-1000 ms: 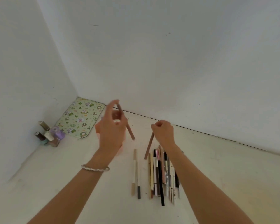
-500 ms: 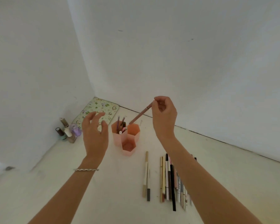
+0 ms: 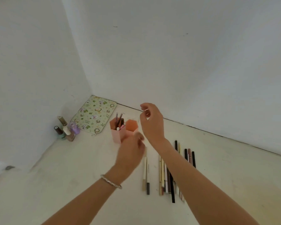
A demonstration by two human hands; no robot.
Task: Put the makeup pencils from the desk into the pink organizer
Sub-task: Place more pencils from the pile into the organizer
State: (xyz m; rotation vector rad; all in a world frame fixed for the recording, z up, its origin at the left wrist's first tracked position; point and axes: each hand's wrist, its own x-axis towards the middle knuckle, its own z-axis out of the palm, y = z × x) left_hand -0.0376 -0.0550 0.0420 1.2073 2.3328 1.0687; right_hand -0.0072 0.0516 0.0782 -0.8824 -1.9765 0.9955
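The pink organizer point(image 3: 120, 130) stands on a pale tabletop point(image 3: 71, 176) set in a white-walled corner, several pencils upright in its back-left cell; behind it lies a floral mat point(image 3: 94, 116), to its left small bottles point(image 3: 66, 129). The makeup pencils point(image 3: 167, 179) lie in a row in front and to the right of it. The right hand point(image 3: 152, 122) hovers just right of it, fingers loosely curled and empty, while the blurred left hand point(image 3: 131, 153) is just in front, its grasp unreadable.

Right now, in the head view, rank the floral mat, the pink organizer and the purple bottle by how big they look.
1. floral mat
2. pink organizer, partly hidden by the left hand
3. purple bottle
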